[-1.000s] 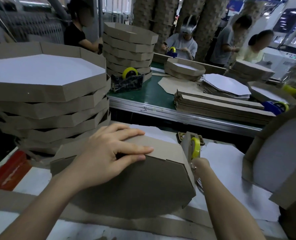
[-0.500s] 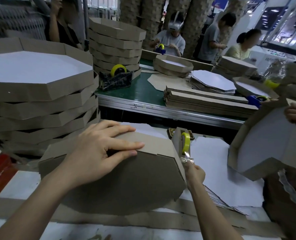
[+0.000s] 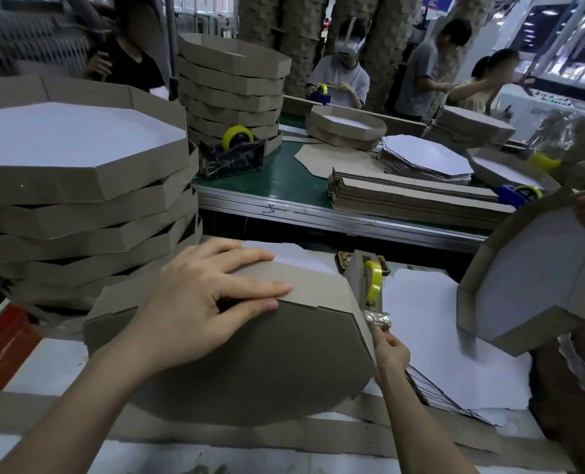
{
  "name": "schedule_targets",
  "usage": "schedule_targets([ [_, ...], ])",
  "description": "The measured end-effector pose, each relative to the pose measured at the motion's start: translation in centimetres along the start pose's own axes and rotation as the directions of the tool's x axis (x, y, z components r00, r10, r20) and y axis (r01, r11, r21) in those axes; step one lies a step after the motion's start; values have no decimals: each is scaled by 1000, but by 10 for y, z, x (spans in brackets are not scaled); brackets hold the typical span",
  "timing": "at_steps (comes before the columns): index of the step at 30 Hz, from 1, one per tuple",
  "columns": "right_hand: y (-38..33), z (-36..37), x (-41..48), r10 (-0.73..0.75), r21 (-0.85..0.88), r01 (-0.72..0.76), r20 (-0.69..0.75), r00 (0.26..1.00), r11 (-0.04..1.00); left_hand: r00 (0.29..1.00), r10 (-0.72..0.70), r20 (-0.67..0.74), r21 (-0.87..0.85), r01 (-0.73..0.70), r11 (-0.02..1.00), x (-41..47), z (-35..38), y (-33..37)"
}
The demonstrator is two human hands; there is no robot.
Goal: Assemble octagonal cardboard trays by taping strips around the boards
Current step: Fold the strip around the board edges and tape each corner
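The left hand, fingers flat, is pressing the tray; the right hand, beside the tray, is pinching the tape end.

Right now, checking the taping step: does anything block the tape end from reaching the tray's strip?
Nothing visible: the right hand pinches the tape end beside the strip; the left hand presses farther left.

This was a packaging workshop floor. Tall stacks of brown octagonal cardboard trays stood beside a long green-topped work line with a metal edge. The line carried a bundle of flat brown cardboard strips, a pile of white-faced octagonal boards and a black tape dispenser with a yellow roll. Several workers stood along its far side, in front of high columns of stacked cardboard.
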State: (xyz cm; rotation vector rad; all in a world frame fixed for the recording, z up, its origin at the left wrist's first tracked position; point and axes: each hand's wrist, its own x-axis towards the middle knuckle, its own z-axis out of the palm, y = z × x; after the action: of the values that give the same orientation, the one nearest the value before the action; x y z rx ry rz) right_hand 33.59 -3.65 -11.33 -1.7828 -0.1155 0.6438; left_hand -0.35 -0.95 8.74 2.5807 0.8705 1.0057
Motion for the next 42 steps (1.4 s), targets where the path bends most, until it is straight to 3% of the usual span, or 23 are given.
schedule_targets([
  [10,0,0,-1,-55,-121,53,-13,998,991,1000,0,7,-3,0,1000,-5,-2,-4],
  [16,9,-11,2,-12,-146,4,-52,999,989,1000,-7,3,-1,7,1000,-8,-3,-7],
  [22,-17,1,-18,-51,-179,82,169,984,980,1000,-2,7,15,2,1000,-10,-5,-6],
  [27,-83,26,-60,-197,-259,326,422,885,909,999,-27,-24,-19,26,999,-20,-12,-14],
  [32,-146,46,-121,-358,-86,462,515,779,883,995,-87,-37,-65,85,994,-31,-24,-27],
  [37,-185,52,-200,-341,131,357,703,625,925,998,-52,34,10,52,999,-36,-35,-29],
  [40,-192,46,-238,-269,167,232,800,537,958,995,-19,102,135,5,991,-37,-39,-29],
  [42,-186,41,-259,-219,158,159,826,520,975,991,-40,124,170,19,985,-37,-42,-31],
])
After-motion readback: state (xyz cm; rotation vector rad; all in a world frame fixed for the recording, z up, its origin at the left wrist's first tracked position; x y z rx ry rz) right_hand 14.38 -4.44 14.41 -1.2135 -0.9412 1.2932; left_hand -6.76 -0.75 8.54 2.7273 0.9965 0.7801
